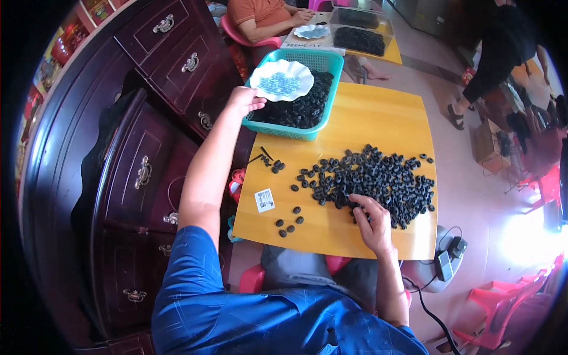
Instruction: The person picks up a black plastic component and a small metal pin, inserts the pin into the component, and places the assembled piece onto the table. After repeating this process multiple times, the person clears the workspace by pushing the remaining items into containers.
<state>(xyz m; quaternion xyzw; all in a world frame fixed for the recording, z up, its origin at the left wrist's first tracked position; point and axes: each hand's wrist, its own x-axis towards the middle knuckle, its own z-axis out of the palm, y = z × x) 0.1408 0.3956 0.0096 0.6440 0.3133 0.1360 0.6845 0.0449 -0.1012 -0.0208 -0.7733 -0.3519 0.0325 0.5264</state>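
Note:
My left hand (244,102) reaches far out and grips the near-left rim of a white wavy-edged plate (304,72). Small blue pieces (279,84) are scattered on the plate, which is above a teal plastic basket (313,131). Inside that basket lie many small black pieces (307,109). My right hand (374,223) rests at the near edge of a spread pile of black rings (378,177) on the yellow table. Its thumb and forefinger stand apart, with the fingertips touching rings; nothing held is visible.
Several loose dark pieces (290,228), a white label card (264,200) and thin black sticks (265,152) lie on the left of the yellow table (390,106). Dark wooden drawers (148,160) stand close on the left. Another person (260,21) sits beyond the basket.

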